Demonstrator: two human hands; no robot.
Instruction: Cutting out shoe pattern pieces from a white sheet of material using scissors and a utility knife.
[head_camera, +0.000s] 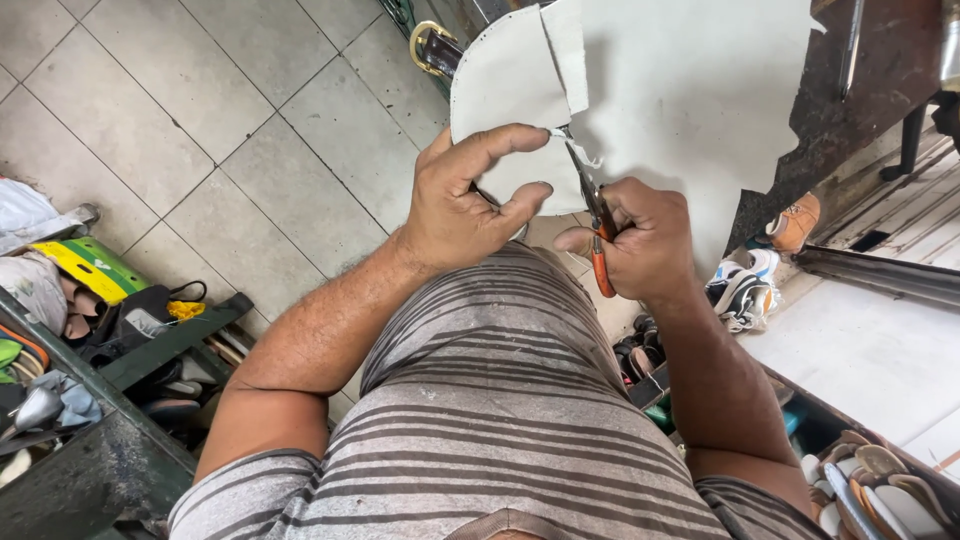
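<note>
A flat green and yellow printed package (88, 268) is lying at the left edge, among shoes and rags on a cluttered shelf. No signs or screens are showing anywhere else.

Bright, even daylight; soft shadows; sharp focus thru-out; slight wide-angle bend at edges; no glare.

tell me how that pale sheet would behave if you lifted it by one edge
The pale sheet would probably droop, not stay flat: its cut flap already curls where the scissors part it. It looks thin and so likely light. The left hand pinches it between thumb and fingers, so it seems easy to grip.
</note>
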